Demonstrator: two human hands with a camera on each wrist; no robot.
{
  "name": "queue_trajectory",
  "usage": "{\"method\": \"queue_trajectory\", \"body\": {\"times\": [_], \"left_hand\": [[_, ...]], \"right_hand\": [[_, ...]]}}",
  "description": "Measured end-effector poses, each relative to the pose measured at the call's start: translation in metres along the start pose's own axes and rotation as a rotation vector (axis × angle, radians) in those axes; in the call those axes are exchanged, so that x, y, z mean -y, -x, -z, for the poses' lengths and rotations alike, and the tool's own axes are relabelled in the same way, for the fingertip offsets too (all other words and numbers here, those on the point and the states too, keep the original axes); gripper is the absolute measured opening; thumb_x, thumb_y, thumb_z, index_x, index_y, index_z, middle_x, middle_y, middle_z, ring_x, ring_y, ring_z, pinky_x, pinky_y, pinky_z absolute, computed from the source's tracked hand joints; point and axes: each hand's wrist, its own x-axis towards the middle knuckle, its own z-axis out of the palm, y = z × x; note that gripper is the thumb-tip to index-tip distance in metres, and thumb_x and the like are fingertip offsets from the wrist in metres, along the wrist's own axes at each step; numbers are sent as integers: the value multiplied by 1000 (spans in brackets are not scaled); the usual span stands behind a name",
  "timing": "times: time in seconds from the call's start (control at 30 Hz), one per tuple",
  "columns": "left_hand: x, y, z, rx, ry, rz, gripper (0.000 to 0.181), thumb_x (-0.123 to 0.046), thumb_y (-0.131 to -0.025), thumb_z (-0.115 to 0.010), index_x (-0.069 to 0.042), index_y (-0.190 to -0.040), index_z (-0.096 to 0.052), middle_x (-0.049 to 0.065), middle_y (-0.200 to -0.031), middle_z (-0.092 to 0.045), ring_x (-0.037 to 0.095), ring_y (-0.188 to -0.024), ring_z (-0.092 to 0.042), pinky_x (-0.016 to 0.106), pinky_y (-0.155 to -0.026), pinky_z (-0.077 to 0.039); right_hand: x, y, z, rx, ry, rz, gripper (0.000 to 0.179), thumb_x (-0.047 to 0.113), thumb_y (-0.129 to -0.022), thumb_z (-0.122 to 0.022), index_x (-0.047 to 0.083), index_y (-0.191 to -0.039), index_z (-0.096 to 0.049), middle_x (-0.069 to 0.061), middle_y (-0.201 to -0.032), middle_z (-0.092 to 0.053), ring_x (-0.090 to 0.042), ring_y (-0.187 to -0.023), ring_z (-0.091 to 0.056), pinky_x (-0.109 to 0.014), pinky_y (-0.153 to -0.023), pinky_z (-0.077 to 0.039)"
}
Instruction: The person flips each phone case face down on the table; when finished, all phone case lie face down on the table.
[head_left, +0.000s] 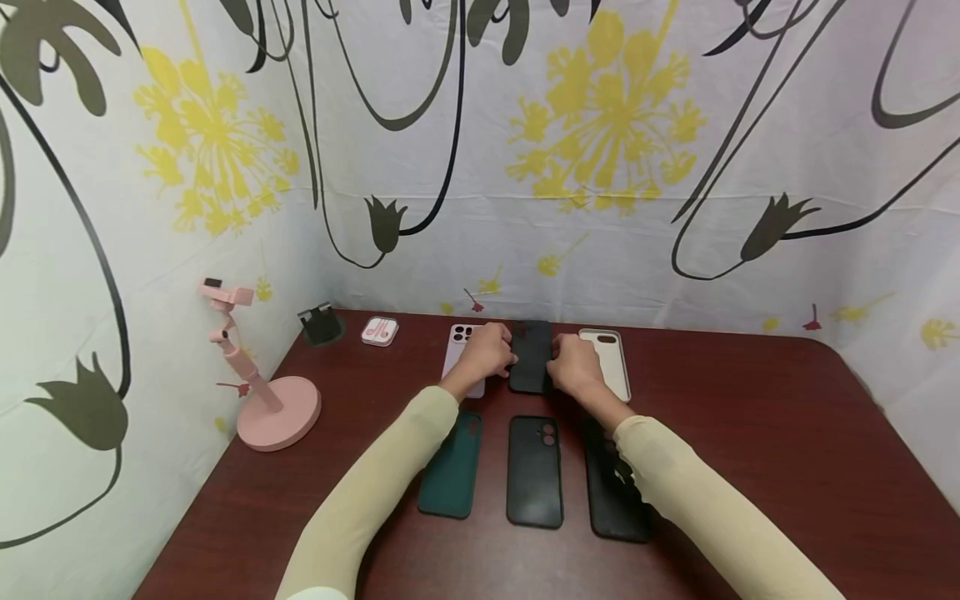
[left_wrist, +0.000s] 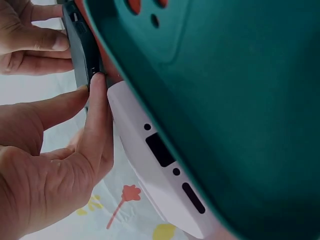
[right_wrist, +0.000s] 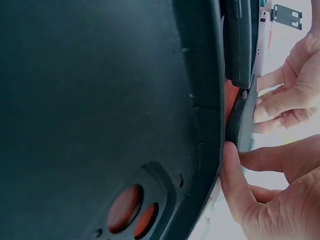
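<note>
At the back of the table, both hands hold a black phone case (head_left: 530,358) by its opposite long sides. The left hand (head_left: 487,352) pinches its left edge between thumb and finger, reaching over a lilac phone case (head_left: 476,389). On the other edge, the right hand (head_left: 576,364) pinches with thumb and fingertips, next to a white phone case (head_left: 613,367). The left wrist view shows the left hand's fingertips (left_wrist: 97,82) on the black rim. A green phone case (left_wrist: 250,100) fills much of that view. Another black case (right_wrist: 100,110) covers the left of the right wrist view.
Nearer me lie the green case (head_left: 452,471), a black case (head_left: 534,475) and a larger black case (head_left: 615,500) partly under the right sleeve. A pink stand (head_left: 277,412), a small black holder (head_left: 321,325) and a white square box (head_left: 380,331) are at the left. Patterned cloth hangs behind.
</note>
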Motion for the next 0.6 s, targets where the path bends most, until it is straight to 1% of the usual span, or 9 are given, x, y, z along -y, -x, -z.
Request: {"method": "queue_trajectory", "body": {"times": [0.07,0.2,0.27,0.37,0.43,0.5,0.6], "left_hand": [[0,-1,-2,-11,-10,-1,36,-4,-97,-75,1,-131,-66,18,-126,-71,23,-82,-76,28,-64,-67],[0,-1,-4,-24,-27,-10,32,-4,-96,-76,1,-127,-68,17,-114,-73,21,-76,-75,28,-63,-66],[0,-1,-5,-27,-33,-14,34,-5,-96,-76,1,-128,-67,16,-109,-74,20,-74,-75,27,-62,-66],[0,0,-6,-30,-55,-18,41,-6,-96,-77,-1,-135,-64,15,-103,-75,18,-70,-74,26,-61,-64],[1,0,-5,-27,-77,-20,47,-9,-97,-76,-3,-141,-60,13,-104,-74,16,-69,-72,24,-60,-63],[0,2,-4,-20,-88,-23,51,-11,-99,-74,-5,-147,-55,13,-109,-73,16,-69,-72,25,-61,-63],[-3,5,-1,-9,-91,-37,55,-18,-103,-71,-5,-152,-49,14,-121,-70,20,-78,-74,31,-67,-65]], "right_hand": [[-1,-1,0,11,-7,-4,40,2,-94,-63,-7,-133,-65,-14,-82,-77,-16,-54,-67,-25,-51,-54],[-2,-1,-1,17,-9,-4,40,3,-94,-64,-7,-133,-65,-17,-91,-77,-15,-54,-66,-24,-50,-53],[-3,-1,-1,13,-6,0,41,3,-95,-65,-7,-134,-65,-19,-95,-78,-15,-54,-66,-24,-50,-53],[-4,1,-1,9,-18,3,41,4,-96,-66,-7,-136,-64,-21,-101,-78,-15,-56,-69,-26,-53,-57],[-5,2,-1,7,-49,4,41,5,-98,-66,-7,-137,-63,-23,-109,-77,-14,-60,-71,-27,-56,-60],[-7,4,1,-1,-82,7,40,8,-100,-67,-6,-137,-63,-25,-116,-76,-14,-63,-74,-29,-59,-63],[-13,5,5,-50,-130,37,38,14,-102,-67,-4,-136,-65,-25,-119,-75,-16,-67,-76,-30,-61,-64]]}}
